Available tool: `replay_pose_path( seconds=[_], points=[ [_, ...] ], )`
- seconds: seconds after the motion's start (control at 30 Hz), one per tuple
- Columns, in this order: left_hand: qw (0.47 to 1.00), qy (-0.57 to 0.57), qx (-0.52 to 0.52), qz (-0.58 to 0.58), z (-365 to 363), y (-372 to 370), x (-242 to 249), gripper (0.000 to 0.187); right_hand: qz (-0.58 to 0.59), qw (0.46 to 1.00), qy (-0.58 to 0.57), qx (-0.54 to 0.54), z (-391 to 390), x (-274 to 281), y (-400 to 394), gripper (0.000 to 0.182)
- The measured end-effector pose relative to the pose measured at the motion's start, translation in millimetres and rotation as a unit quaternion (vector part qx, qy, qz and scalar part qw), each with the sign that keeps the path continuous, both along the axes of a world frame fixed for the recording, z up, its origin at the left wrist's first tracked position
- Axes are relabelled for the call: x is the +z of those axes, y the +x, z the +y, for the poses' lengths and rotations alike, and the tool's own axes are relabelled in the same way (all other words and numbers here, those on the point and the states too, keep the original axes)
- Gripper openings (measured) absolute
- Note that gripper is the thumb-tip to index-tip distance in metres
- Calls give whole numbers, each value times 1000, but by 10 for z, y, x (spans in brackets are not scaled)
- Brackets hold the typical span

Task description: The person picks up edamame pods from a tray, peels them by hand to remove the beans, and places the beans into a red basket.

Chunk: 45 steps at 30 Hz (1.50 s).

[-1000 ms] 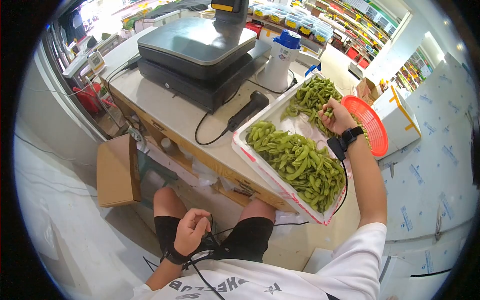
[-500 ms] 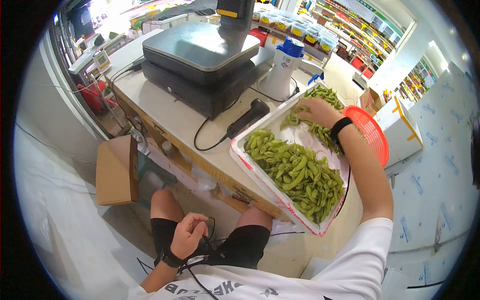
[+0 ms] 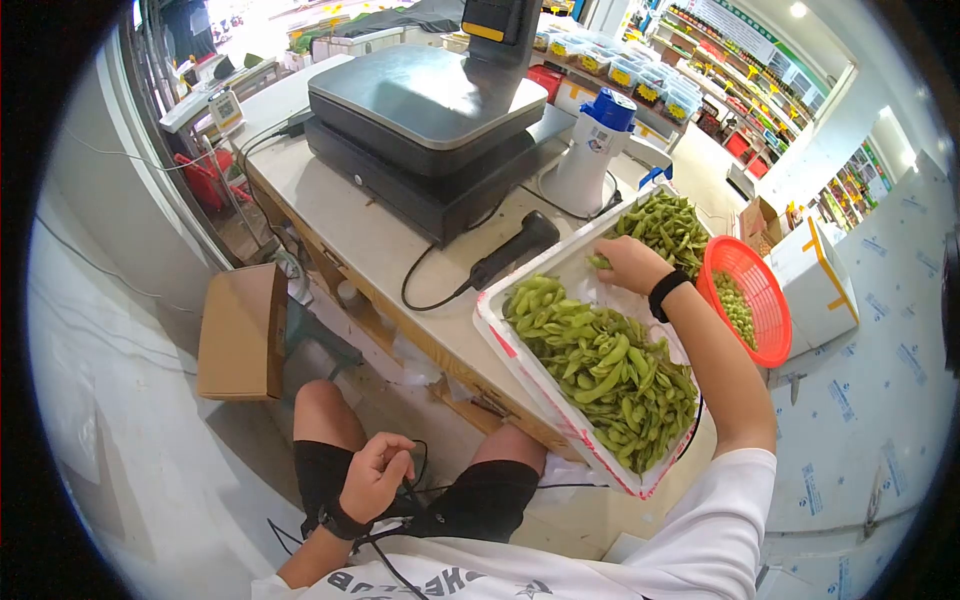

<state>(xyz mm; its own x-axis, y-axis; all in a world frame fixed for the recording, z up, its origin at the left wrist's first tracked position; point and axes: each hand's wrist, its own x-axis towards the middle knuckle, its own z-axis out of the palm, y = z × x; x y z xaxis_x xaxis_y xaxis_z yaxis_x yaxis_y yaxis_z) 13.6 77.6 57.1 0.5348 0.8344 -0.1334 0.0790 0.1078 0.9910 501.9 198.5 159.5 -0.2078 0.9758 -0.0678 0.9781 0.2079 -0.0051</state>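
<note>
My right hand is over the middle of a white foam tray, its fingers pinched on a green soybean pod. Nearest me in the tray lies a large heap of soybean pods. A smaller pile of pods sits at the tray's far end, beyond the hand. Against the tray's right side is a red plastic basket with shelled green beans inside. Down by my lap, my left hand is closed with curled fingers; a black cable runs beside it, and what it holds, if anything, is hidden.
A black weighing scale stands on the table to the left. Between it and the tray are a corded handheld scanner and a white-and-blue megaphone. A cardboard box is low at left; a white foam box stands behind the basket.
My right hand has come back from the far pile to the tray's middle, a pod now showing at its fingertips. The view has shifted slightly, uncovering the beans in the basket. My left hand stays put.
</note>
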Motion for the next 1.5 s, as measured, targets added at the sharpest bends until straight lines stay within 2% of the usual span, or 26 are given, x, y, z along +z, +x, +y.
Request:
replay_pose_path(
  seconds=[0.03,0.23,0.33,0.43,0.53,0.57,0.67,0.8,0.83,0.93,0.97,1.1,1.23,1.37,1.5],
  points=[
    [1000,-1,1,-4,3,-1,2,17,8,1000,4,10,-4,-8,16,35],
    [1000,3,-3,6,3,-45,-21,17,-66,987,-38,-144,-126,166,-177,34],
    [1000,7,1,3,1,-44,14,16,-9,991,-1,-137,-137,31,7,28],
    [1000,1,6,14,-5,-75,14,16,27,989,63,-132,-145,-33,161,29],
    [1000,-4,7,4,-7,-112,7,16,149,972,112,-143,-137,-44,424,31],
    [1000,-7,7,2,-9,-123,10,16,118,967,190,-119,-153,-73,484,31],
    [1000,-8,3,-2,-19,-141,23,16,272,921,79,-266,-258,224,390,27],
    [1000,5,1,-11,-47,-159,58,15,337,889,133,-279,-281,190,603,19],
    [1000,6,2,-19,-57,-163,66,15,424,847,124,-297,-351,269,546,17],
    [1000,7,-4,-28,-76,-208,17,15,493,807,105,-309,-528,520,391,17],
    [999,8,-7,-34,-88,-213,7,15,511,794,119,-306,-525,435,517,19],
    [999,12,-16,-50,-143,-236,22,14,502,797,112,-316,-618,511,470,24],
    [998,8,-16,-57,-192,-302,39,14,483,800,166,-314,-460,382,497,22],
    [999,20,-6,-45,-212,-340,26,14,502,776,130,-359,-455,519,445,18],
    [999,22,-5,-45,-211,-353,70,14,564,728,141,-363,-471,553,434,15]
  ],
)
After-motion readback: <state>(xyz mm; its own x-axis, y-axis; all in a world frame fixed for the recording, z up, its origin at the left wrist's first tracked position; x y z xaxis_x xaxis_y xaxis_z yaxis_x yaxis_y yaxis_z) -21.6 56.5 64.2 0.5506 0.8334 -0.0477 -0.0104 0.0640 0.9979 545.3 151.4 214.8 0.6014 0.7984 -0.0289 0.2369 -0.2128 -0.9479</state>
